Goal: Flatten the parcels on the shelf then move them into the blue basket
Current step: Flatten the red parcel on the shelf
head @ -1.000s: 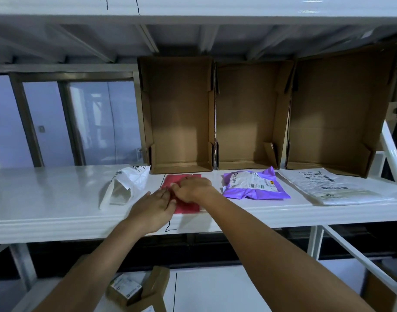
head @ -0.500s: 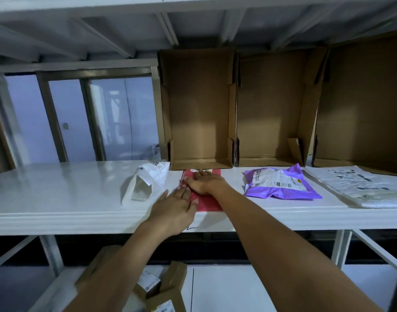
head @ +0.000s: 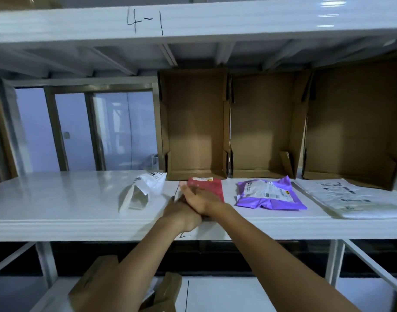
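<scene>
Hands press flat on red parcel; white shelf; windows behind.

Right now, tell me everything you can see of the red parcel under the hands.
The red parcel is a thin, flat mailer, plastic by the look of it, lying on the white shelf just in front of the middle-left cardboard box. A pale label strip with orange marks runs along its far edge. Its near half is hidden: the right hand presses flat on it, and the left hand lies at its near left corner, partly under the right. It sits between the white parcel and the purple parcel, touching neither.
</scene>
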{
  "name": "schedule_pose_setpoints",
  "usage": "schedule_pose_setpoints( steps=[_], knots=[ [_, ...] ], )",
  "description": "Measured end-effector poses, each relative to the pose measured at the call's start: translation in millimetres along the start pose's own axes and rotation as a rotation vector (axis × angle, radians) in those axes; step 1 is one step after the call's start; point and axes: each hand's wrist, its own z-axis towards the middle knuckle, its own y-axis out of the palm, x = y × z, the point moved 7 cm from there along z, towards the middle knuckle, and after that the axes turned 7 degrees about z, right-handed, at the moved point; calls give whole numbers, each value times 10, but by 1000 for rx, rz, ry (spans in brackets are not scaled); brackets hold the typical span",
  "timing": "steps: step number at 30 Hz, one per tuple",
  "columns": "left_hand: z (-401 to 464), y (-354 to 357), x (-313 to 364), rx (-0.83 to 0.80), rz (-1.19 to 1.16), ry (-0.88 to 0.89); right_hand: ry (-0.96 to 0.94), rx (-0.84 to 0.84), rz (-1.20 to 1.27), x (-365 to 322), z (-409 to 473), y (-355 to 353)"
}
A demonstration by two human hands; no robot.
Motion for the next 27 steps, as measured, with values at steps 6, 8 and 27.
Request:
schedule_pose_setpoints(
  steps=[6, 8, 27],
  knots=[
    [-102, -69, 62, -13, 29, 74, 7, -66, -55, 181, 99, 61],
    [-83, -23, 42, -44, 33, 80, 5, -71, -116, 286, 111, 56],
    [-741, -138, -208, 80, -260, 148, -39, 80, -390, 402, -51, -132]
  ],
)
